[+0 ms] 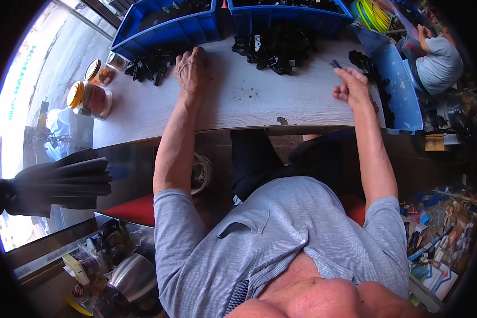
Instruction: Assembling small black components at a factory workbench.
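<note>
On the pale wooden table (228, 106) lie two heaps of small black plastic parts. My left hand (191, 71) rests at the right edge of the smaller heap (151, 68), its fingers curled down; whatever they hold is hidden. Pinched between the thumb and forefinger of my right hand (353, 86) is a small black plastic part (335, 64), held over the table's right side. The larger heap (274, 50) sits between my hands, farther back. A few more black parts (359, 60) lie beyond my right hand, beside the light blue bin (408, 93).
Two blue bins (169, 38) with black parts stand along the far edge. Lidded jars (93, 99) are at the table's left end. Another person (440, 63) sits at the far right. A metal kettle (132, 278) stands low on the left, and clutter fills a shelf (434, 238) on the right.
</note>
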A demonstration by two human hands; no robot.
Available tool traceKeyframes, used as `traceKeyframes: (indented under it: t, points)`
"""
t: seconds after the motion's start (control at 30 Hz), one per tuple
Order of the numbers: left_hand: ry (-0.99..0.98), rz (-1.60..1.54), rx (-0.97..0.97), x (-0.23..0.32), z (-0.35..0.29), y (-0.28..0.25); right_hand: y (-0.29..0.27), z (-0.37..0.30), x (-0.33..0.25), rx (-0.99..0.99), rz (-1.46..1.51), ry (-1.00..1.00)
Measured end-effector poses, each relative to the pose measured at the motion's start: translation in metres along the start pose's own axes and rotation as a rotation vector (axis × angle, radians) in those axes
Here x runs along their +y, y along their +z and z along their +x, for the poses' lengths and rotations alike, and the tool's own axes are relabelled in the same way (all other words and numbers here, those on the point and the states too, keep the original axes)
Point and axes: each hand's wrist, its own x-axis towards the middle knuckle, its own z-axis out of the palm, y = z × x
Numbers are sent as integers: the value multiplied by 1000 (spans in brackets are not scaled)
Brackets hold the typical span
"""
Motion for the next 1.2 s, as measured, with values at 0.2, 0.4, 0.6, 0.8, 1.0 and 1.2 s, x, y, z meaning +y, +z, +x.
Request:
traceKeyframes:
  t: [0.2, 0.4, 0.6, 0.8, 1.0, 1.2]
  points:
    - [172, -122, 68, -1, -20, -7, -34, 14, -9, 349, 66, -59]
    - [70, -151, 129, -6, -16, -9, 4, -8, 7, -33, -11, -32]
    - [111, -14, 53, -9, -20, -3, 65, -28, -1, -221, -243, -55]
    - [60, -89, 44, -5, -35, -14, 89, -20, 0, -113, -332, -110]
    - [163, -202, 13, 8, -35, -21, 99, -18, 0, -72, -392, -114]
    - [156, -178, -24, 6, -36, -23, 99, -19, 3, -47, -423, -175]
